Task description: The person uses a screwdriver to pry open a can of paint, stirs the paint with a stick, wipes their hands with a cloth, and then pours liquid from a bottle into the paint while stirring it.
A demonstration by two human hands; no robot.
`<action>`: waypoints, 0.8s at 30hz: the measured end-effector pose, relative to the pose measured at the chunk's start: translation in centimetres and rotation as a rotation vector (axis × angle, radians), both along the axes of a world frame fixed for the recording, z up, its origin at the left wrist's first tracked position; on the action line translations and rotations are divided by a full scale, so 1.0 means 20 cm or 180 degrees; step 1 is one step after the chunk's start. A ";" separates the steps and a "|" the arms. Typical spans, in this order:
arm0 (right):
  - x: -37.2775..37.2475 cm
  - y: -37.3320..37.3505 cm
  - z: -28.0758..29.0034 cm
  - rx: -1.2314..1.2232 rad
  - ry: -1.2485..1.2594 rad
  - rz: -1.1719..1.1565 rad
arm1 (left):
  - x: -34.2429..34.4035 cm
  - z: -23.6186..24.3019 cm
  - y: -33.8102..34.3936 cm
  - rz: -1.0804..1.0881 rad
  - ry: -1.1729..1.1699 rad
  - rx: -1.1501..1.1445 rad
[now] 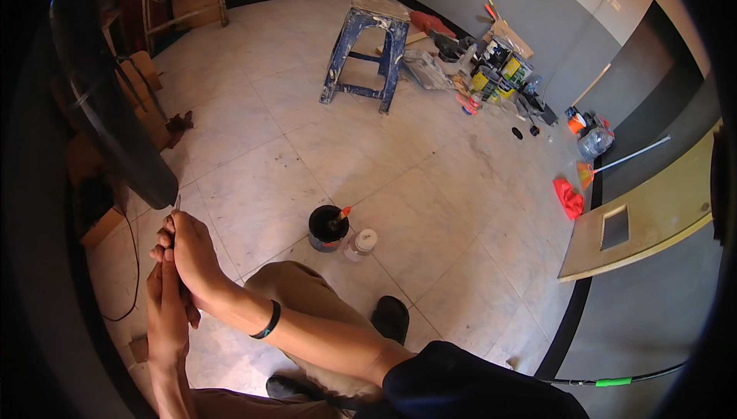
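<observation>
GRIP STATUS: SLIM TOOL HELD AT THE RIGHT HAND, TIP UP

On my head view, both hands work together at the lower left. The right hand [195,252] is closed on a slim tool [178,201]; only its thin tip shows, projecting above the curled forefinger. The remainder runs down inside the grip and is hidden, so I cannot identify the tool's kind. The left hand [166,315] sits below and to the left, its fingers raised against the right hand — I cannot tell whether they clamp the tool as well.

The tip points toward the lower end of a thick dark column [127,131]. It stands just beside that end; I cannot confirm contact.

Reference positions: a black bucket [325,245] is on the tiled floor [376,158], to the right of the hands and well apart from them. A brush [344,214] with an orange handle leans inside it. A jar [361,245] with a white lid is just beside the bucket. A paint-spattered blue stool [353,47] stands farther off — upright, beyond the bucket.
</observation>
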State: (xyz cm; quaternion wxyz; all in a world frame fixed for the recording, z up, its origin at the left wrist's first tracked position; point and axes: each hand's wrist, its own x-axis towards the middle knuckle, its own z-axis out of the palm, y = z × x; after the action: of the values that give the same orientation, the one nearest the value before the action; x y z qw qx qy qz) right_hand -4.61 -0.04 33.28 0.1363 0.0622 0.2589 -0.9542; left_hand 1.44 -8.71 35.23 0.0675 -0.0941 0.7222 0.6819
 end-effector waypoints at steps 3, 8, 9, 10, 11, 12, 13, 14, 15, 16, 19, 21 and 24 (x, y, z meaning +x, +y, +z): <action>-0.08 0.07 -0.02 -0.0112 -0.0016 -0.0189 | -0.06 0.01 0.12 0.0003 0.0272 -0.0515; -0.57 0.89 -0.09 0.0194 -0.0005 -0.1882 | 0.32 0.05 0.07 -0.0632 -0.0252 -0.0894; -0.65 1.03 -0.06 0.0358 0.0233 -0.2136 | 0.35 0.08 0.00 -0.0374 -0.0320 -0.0706; -0.53 0.98 -0.01 0.0667 0.0320 -0.1705 | 0.36 0.09 -0.08 0.0066 0.0283 -0.0950; -0.41 0.97 0.01 0.1313 0.0589 -0.1217 | 0.33 0.08 -0.17 0.0524 0.0850 -0.1249; -0.27 1.05 0.05 0.1641 0.0560 -0.0604 | 0.29 0.10 -0.16 0.0506 0.0920 -0.1384; -0.16 1.07 0.01 0.2320 0.0796 -0.0447 | 0.24 0.14 -0.07 0.0554 0.0612 -0.1538; -0.09 1.09 0.04 0.2765 0.1237 -0.0232 | 0.20 0.10 -0.03 0.0477 0.1133 -0.1920; -0.07 1.08 0.05 0.3119 0.1718 -0.0023 | 0.13 0.19 0.06 0.0095 0.1290 -0.2248; -0.04 1.04 0.10 0.3242 0.2067 0.0093 | 0.09 0.24 0.10 -0.0179 0.1390 -0.2244; 0.13 0.92 0.25 0.4104 0.2649 0.0251 | 0.12 0.23 0.13 -0.0303 0.1860 -0.2143; 0.15 0.85 0.30 0.4097 0.2867 0.0534 | 0.17 0.21 0.08 -0.0173 0.1706 -0.2084; 0.15 0.79 0.29 0.4285 0.3771 0.0113 | 0.20 0.20 0.03 -0.0165 0.1712 -0.2200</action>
State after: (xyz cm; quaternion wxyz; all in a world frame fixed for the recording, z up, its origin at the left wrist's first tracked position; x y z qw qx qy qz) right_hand -1.61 15.74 39.13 -0.0702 -0.3777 0.7925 -0.4738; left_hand 5.41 -8.18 39.25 -0.1413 0.0879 0.9019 0.3985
